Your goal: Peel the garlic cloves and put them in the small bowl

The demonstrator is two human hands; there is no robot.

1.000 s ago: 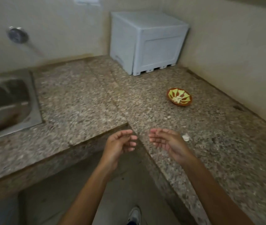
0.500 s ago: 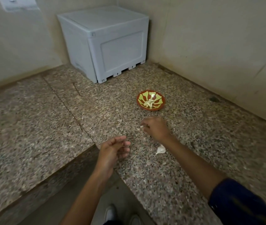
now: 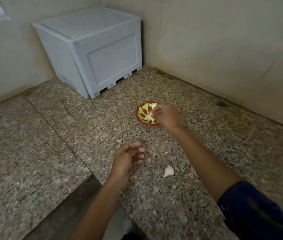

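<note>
Head view looks down on your two bare hands over the speckled granite counter point(image 3: 206, 135), near the corner where it meets the wall. Your right hand point(image 3: 167, 116) is stretched out over the small red-and-yellow patterned bowl point(image 3: 141, 112), fingers curled in a pinch around a pale peeled garlic clove point(image 3: 152, 115). It hangs just above the other pale cloves already lying in the bowl — judging by that, you are at the point of dropping this one in. The pinch sits low and centred over the dish, which looks shallow, so the clove should land among the others rather than bounce over the rim.

Your left hand point(image 3: 127, 157) hovers nearer you, above the counter's inner edge, palm turned inward with fingers loosely curled and nothing in them; it seems simply parked, ready to take up the next piece.

Just to the right of that hand, between your two forearms, a white unpeeled garlic piece with a papery tail point(image 3: 168, 171) lies on the stone, well apart from the bowl. It sits close to your body, probably so both hands can work on it there. A small pale scrap point(image 3: 166, 152) a little beyond it may be loose skin; it is too small to be sure.

A pale grey plastic box point(image 3: 94, 54) stands in the far corner, clear of your work.
</note>
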